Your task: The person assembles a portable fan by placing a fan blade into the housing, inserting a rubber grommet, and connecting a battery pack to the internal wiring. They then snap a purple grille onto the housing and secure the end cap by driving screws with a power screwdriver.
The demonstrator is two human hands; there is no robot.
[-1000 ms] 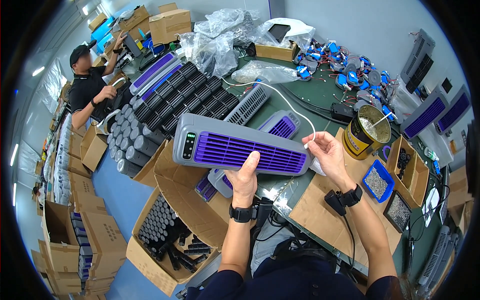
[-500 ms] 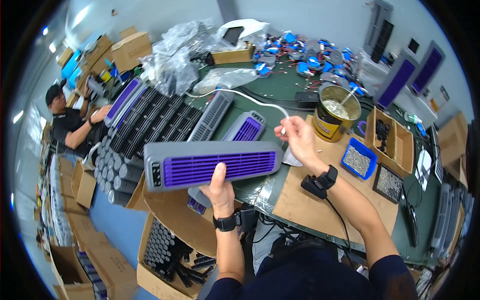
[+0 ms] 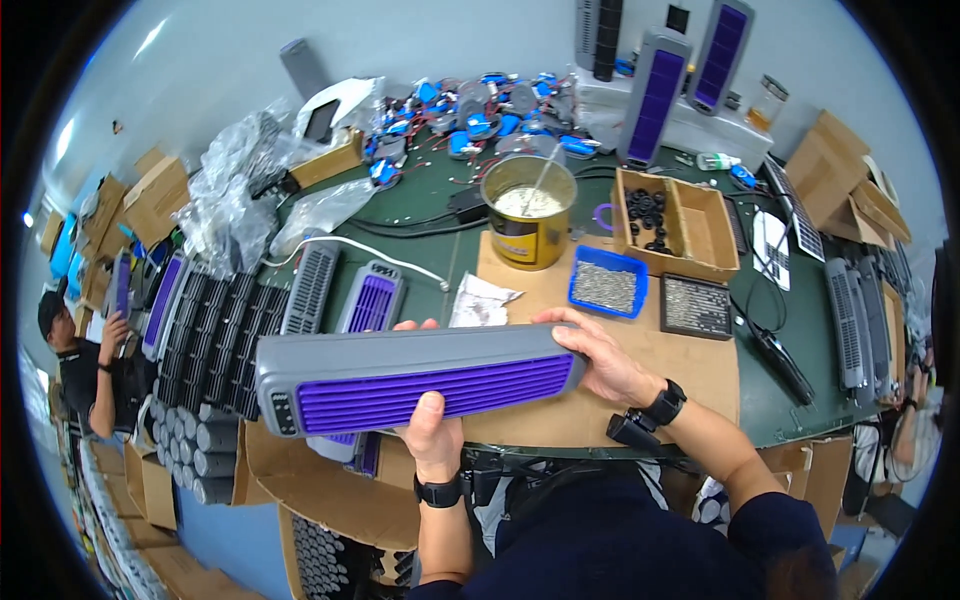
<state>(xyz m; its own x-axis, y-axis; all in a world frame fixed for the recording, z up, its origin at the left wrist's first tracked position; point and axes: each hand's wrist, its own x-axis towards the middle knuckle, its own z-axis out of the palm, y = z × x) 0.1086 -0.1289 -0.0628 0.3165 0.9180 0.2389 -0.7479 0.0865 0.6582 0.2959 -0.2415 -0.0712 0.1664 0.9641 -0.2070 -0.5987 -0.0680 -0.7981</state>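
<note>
A long grey housing with a purple slatted grille (image 3: pixel 420 380) is held level in front of me, over the table's near edge. My left hand (image 3: pixel 432 440) grips it from below near its middle, thumb on the grille. My right hand (image 3: pixel 605 362) clasps its right end. A sheet of brown cardboard (image 3: pixel 690 370) lies on the green table under my right hand. Behind the housing lie another purple-grilled unit (image 3: pixel 370 298) and a crumpled white paper (image 3: pixel 478 300).
A yellow tin (image 3: pixel 528 215) with a stick, a blue tray of small metal parts (image 3: pixel 605 285), a dark parts tray (image 3: pixel 697 306) and a cardboard box of black rings (image 3: pixel 675 222) stand beyond. Rows of grey housings (image 3: pixel 215 330) lie left, where another person (image 3: pixel 85 365) works. Open boxes sit below.
Both hands brought the housing toward the right and nearer to me. My right hand, earlier up near a white cable, now grips the housing's right end.
</note>
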